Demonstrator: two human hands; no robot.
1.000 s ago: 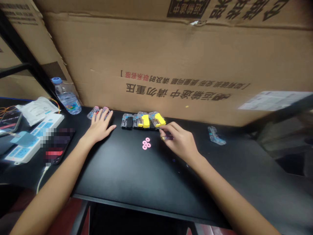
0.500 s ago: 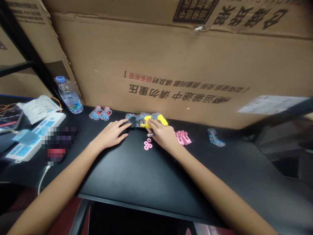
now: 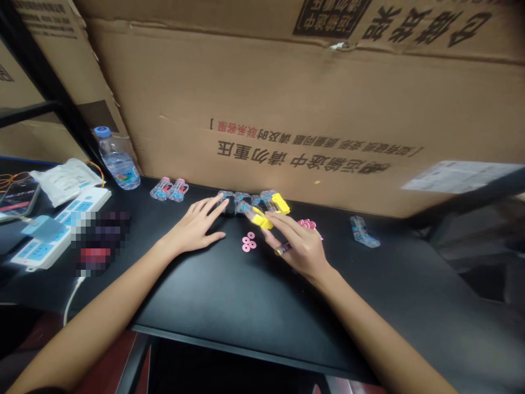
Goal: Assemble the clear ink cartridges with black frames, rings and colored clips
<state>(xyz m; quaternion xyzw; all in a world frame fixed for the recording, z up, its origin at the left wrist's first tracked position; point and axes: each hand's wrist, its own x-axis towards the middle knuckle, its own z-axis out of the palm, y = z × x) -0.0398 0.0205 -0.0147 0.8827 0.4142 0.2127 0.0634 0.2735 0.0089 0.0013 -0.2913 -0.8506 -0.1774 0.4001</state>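
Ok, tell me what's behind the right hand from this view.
Parts of some pink pieces show just past the right hand. The hand covers the rest of them, so their number cannot be told.

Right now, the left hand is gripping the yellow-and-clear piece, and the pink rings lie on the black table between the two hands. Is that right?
Not quite: the head view shows the right hand gripping the yellow-and-clear piece, not the left hand. The rest stands: the pink rings lie on the black table between the two hands.
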